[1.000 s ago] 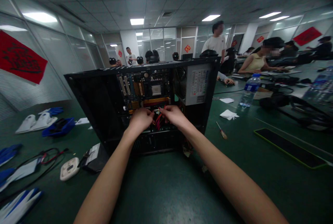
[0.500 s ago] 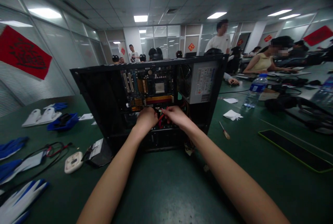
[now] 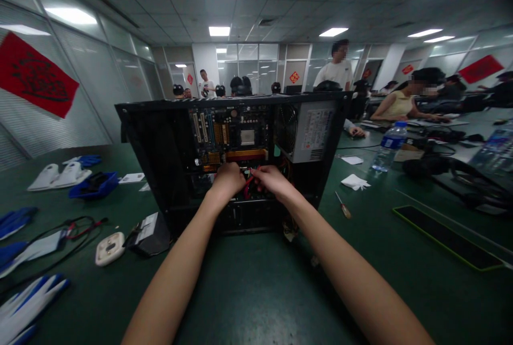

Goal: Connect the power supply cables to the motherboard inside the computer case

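A black computer case (image 3: 144,153) stands open in front of me, with its motherboard (image 3: 248,118) facing me and a grey power supply (image 3: 316,128) at upper right. Both hands reach inside, at the motherboard's lower edge. My left hand (image 3: 228,182) is closed, its fingertips by the board; what they grip, if anything, is hidden. Just to its right, my right hand (image 3: 272,182) pinches a red cable (image 3: 248,187), whose lower end hangs between the hands. The plug ends are too small to make out.
On the left lie a blue tray (image 3: 96,185), work gloves (image 3: 30,302), a white square device (image 3: 109,249) and a dark box (image 3: 150,235). To the right are a screwdriver (image 3: 343,206), a water bottle (image 3: 388,147), a black-and-green panel (image 3: 449,238) and headphones (image 3: 436,174). Other people sit beyond.
The view has shifted slightly, so the case and table items appear a little displaced. Both hands stay at nearly the same spot inside the case, the right one still on the red cable.
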Demonstrator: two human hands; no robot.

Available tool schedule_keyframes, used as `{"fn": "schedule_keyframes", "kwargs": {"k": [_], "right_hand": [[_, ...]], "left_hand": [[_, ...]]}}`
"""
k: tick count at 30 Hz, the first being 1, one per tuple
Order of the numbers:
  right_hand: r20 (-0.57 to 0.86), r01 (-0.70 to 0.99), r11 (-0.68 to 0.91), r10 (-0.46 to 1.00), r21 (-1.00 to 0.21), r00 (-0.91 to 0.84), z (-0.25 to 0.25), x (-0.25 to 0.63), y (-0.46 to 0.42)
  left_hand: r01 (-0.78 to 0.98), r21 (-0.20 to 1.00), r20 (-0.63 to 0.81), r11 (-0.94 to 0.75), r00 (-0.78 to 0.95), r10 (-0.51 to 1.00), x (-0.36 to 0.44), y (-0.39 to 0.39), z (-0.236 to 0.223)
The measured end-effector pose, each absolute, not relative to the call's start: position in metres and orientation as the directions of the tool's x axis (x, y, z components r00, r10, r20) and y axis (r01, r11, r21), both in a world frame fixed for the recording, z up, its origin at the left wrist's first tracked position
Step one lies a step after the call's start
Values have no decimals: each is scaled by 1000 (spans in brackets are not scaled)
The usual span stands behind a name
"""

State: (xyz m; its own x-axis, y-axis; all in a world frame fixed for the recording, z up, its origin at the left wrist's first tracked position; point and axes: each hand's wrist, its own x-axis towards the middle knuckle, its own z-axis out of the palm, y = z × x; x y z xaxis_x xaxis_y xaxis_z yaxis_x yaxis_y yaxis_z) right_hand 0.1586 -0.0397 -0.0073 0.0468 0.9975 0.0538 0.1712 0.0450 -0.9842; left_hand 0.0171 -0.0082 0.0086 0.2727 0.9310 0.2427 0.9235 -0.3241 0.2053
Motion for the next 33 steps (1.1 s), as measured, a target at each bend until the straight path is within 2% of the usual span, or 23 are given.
{"fn": "schedule_keyframes", "kwargs": {"k": [8,15,23,33], "right_hand": [[57,185,48,997,-982,44,-4,157,-43],[43,197,36,999,-980,33,-6,158,-42],[-33,204,-40,999,-978,41,-2,156,-42],[-350,18,-351,936,-936,34,0,149,-28]], "left_hand": [[923,227,221,-310,261,940,15,-7,8],[938,186,240,-292,245,939,16,-5,8],[922,190,232,-336,291,928,14,-3,5],[918,251,192,-308,265,945,11,-6,8]]}}
